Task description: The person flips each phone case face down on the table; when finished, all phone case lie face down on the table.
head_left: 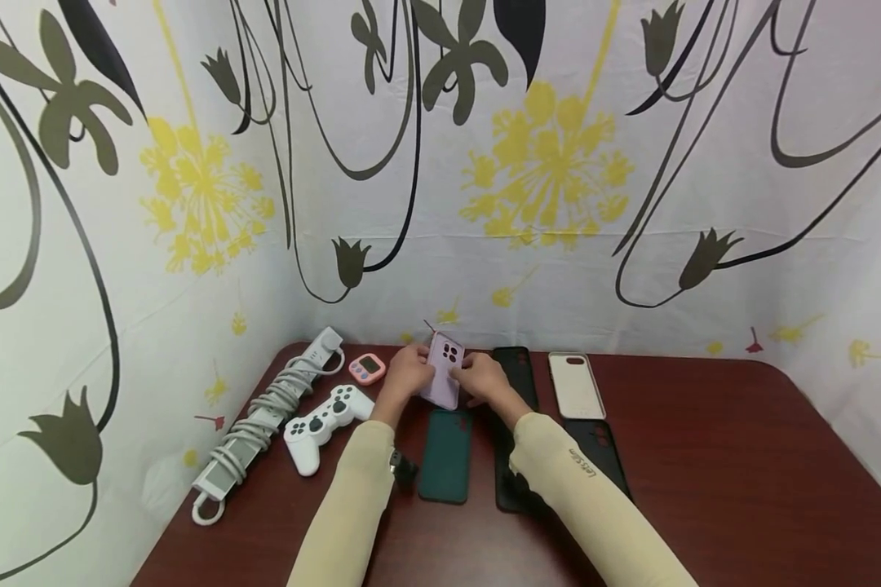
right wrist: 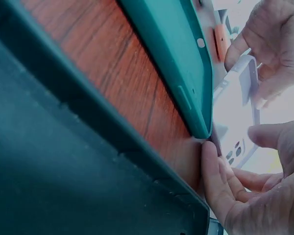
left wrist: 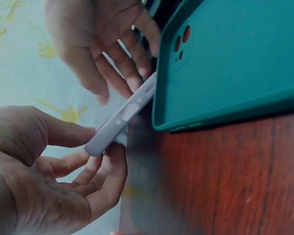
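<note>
With the left hand [head_left: 409, 373], pinching one edge of the lilac phone case [head_left: 443, 388]; with the right hand [head_left: 486, 377], holding the opposite edge, thumb to one side, fingers to the other. Tilted just beyond the green case [head_left: 444, 458], near the back of the surface [head_left: 727, 456]. Probably light and springy, smooth yet unlikely to slip, more apt to bend than break. Best taken by the long side rims, clear of the camera cutouts [head_left: 451, 352], squeezing gently to avoid bowing the walls.
</note>
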The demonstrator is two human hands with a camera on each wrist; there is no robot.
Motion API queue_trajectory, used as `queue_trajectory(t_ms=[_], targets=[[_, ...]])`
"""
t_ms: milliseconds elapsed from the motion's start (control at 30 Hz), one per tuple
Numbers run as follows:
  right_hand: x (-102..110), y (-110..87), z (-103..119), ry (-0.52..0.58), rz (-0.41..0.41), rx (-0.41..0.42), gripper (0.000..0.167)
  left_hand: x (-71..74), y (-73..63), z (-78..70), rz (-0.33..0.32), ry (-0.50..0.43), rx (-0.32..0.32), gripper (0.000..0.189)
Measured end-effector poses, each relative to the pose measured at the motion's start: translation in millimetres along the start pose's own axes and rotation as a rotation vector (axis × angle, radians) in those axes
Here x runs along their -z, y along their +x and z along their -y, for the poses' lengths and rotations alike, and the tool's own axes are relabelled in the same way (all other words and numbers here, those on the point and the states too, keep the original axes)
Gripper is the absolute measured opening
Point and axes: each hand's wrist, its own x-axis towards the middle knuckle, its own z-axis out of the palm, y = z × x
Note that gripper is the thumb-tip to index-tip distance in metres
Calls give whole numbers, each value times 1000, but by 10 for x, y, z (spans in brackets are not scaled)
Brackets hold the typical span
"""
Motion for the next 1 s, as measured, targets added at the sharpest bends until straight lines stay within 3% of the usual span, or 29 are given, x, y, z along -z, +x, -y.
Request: queue_trajectory(t_ms=[133, 367, 633, 1000], targets=[[15, -20, 18, 60, 34, -9, 47, 76, -14, 5, 60, -94, 35, 43], [13, -55, 47, 160, 69, -13, 48, 156, -52, 35, 178, -259, 75, 51], [11, -88, 48, 277, 85, 27, 49, 210, -80, 21, 265, -351, 51, 51], [118, -104, -15, 373, 147, 25, 59, 173, -100, 52, 403, -509, 16, 58]])
